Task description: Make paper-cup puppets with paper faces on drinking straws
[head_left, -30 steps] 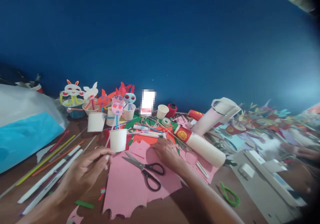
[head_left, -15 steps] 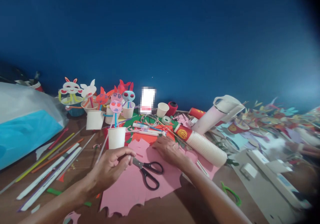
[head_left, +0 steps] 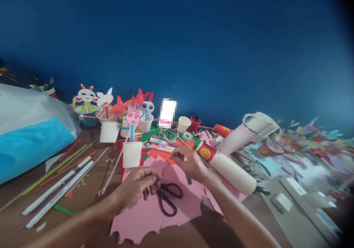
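My left hand [head_left: 138, 187] is over the pink paper [head_left: 138, 222] with its fingers curled in. It covers the blades of the black-handled scissors [head_left: 169, 202], which lie on the paper. Whether its fingers grip anything is hidden. My right hand [head_left: 190, 163] is above the paper's far right part, thumb and fingertips drawn together. What it may pinch is too small to make out. Just past my left hand stands a white paper cup [head_left: 132, 155] with a pink paper face [head_left: 133, 118] on a blue straw.
Markers [head_left: 61, 192] and straws lie at left beside a blue-and-white bag [head_left: 35, 133]. More cups with paper animal faces [head_left: 86, 95] stand behind. To the right are a stack of paper cups [head_left: 232, 170], a jug [head_left: 249, 130] and a grey-white device [head_left: 301, 203]. Tape [head_left: 188, 136] lies ahead.
My right hand has lifted off the paper and its fingers have drawn together. My left hand has moved right over the scissors' blades. The view has shifted slightly.
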A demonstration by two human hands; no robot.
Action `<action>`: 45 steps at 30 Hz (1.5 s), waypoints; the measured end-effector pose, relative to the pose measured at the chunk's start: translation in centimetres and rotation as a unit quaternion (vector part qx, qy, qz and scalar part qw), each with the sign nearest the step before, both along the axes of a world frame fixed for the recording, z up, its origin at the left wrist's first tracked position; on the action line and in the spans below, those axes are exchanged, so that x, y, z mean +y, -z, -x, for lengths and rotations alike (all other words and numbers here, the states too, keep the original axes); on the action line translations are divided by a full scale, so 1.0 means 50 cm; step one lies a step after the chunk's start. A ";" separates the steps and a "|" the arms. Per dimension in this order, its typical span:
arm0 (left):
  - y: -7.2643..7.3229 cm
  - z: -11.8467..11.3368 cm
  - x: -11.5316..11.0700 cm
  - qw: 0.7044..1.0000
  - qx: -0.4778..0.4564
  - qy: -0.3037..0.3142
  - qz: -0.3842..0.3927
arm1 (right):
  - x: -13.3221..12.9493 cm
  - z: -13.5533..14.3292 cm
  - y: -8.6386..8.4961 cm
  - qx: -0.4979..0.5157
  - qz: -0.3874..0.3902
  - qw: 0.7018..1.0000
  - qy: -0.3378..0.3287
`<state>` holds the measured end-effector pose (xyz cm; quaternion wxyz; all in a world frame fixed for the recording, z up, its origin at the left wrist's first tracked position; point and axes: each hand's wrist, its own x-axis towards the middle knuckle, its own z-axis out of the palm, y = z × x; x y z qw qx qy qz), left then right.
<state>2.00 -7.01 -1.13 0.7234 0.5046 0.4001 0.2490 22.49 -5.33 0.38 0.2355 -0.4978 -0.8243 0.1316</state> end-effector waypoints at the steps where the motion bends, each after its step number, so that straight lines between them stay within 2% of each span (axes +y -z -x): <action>1: 0.002 -0.001 0.001 0.999 -0.026 -0.012 0.047 | -0.007 0.015 0.003 0.076 -0.016 0.997 0.007; 4: 0.003 0.000 0.004 0.986 -0.084 -0.042 0.135 | -0.027 0.057 0.026 0.182 -0.070 0.981 -0.022; 7: 0.001 0.009 0.004 0.981 -0.111 -0.058 0.147 | -0.036 0.073 0.053 0.172 -0.124 0.975 -0.062; 10: 0.003 0.015 0.002 0.980 -0.115 -0.075 0.148 | -0.037 0.064 0.069 0.122 -0.150 0.978 -0.074; 15: 0.005 0.010 0.001 0.974 -0.103 -0.106 0.171 | -0.038 0.047 0.073 0.045 -0.177 0.977 -0.106; 21: 0.009 0.003 0.002 0.981 -0.055 -0.096 0.159 | -0.041 0.052 0.072 -0.029 -0.188 0.974 -0.119; 24: 0.020 -0.001 0.002 0.985 -0.030 -0.101 0.139 | -0.041 0.055 0.072 -0.023 -0.176 0.975 -0.132; 27: 0.028 -0.003 0.000 0.985 -0.016 -0.116 0.123 | -0.034 0.047 0.065 0.031 -0.138 0.980 -0.143; 30: 0.030 -0.003 -0.004 0.989 -0.019 -0.104 0.105 | -0.014 0.019 0.054 0.078 -0.095 0.989 -0.076; 33: 0.028 0.000 -0.006 0.990 -0.020 -0.099 0.096 | 0.016 -0.021 0.046 0.054 -0.056 0.992 0.103; 34: 0.027 0.000 -0.006 0.990 -0.020 -0.101 0.094 | 0.027 -0.033 0.045 0.045 -0.052 0.990 0.120; 38: 0.021 0.000 -0.007 0.990 -0.024 -0.109 0.087 | 0.059 -0.054 0.040 0.003 -0.034 0.991 0.131; 42: 0.017 -0.004 -0.010 0.989 -0.029 -0.116 0.090 | 0.086 -0.031 0.042 -0.060 -0.021 0.992 0.111; 45: 0.016 -0.005 -0.013 0.989 -0.023 -0.114 0.090 | 0.104 -0.006 0.053 -0.103 -0.026 0.987 0.120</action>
